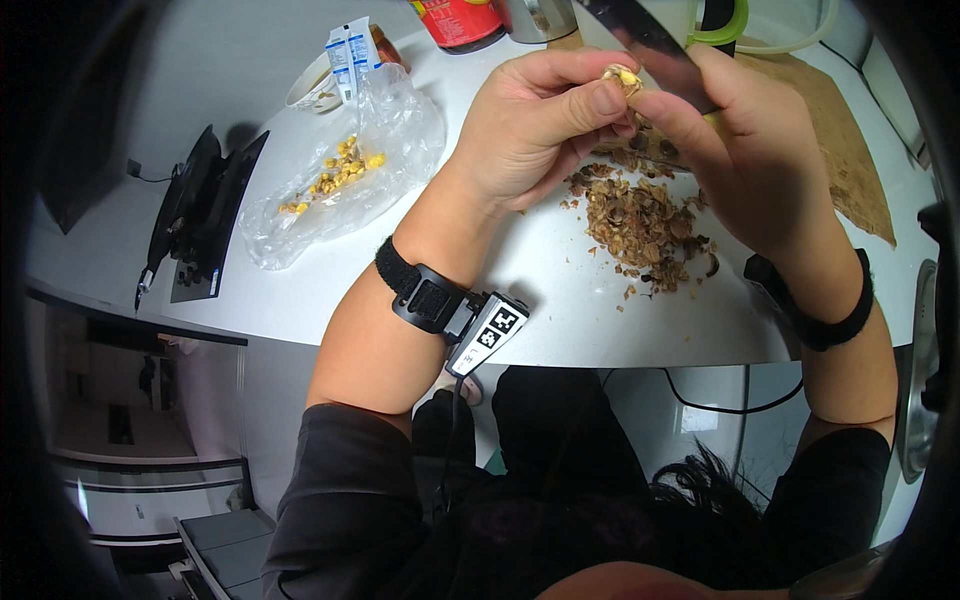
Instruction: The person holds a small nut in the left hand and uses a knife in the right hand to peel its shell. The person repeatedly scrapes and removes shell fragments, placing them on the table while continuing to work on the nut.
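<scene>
Between the thumb and fingers of my left hand [536,124] is a small nut-like piece [622,79], brown outside with yellow showing at the top. My right hand [761,150] grips a knife, its wide blade [656,52] slanting up and left past the piece. The knife's handle is mostly hidden in my palm. My right thumb reaches to the piece's side. Below both hands, a heap of broken brown shells [641,232] lies on the white countertop [555,315]. Further left, several yellow peeled kernels [341,172] rest on a clear plastic bag [277,232].
Behind the bag stand a bowl [311,86] and a blue-and-white printed packet [351,60]. A red-labelled container [459,22] and a metal vessel [536,19] are at the back. A brown board [840,142] lies under my right hand. At the right edge is a metal rim [919,375].
</scene>
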{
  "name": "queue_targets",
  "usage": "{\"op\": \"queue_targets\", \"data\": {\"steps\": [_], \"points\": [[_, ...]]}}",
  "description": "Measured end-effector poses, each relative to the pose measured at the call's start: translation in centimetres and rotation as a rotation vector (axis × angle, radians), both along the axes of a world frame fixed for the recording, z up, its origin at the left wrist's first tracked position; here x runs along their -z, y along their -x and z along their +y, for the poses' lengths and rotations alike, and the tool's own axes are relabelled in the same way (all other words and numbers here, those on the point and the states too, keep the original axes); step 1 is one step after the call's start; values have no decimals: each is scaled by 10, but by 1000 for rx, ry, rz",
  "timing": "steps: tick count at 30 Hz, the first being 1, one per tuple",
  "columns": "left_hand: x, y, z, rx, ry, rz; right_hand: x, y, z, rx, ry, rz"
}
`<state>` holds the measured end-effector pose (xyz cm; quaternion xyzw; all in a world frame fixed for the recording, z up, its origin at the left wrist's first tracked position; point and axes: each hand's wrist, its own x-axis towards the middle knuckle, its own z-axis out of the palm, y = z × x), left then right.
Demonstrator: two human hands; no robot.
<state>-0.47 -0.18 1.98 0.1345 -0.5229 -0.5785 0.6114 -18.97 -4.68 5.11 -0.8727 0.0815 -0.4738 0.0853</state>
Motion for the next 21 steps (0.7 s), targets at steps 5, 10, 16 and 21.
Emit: {"op": "queue_targets", "data": {"steps": [5,10,16,21], "points": [[-4,2,3,-156,-30,-165,-1,3,-4,115,127,47],[-9,6,5,-271,-69,-254,-2,2,-7,185,214,29],[-9,10,6,-365,-114,-273,0,1,-8,203,203,62],[-8,14,4,-240,-147,-91,-1,0,-6,215,230,73]]}}
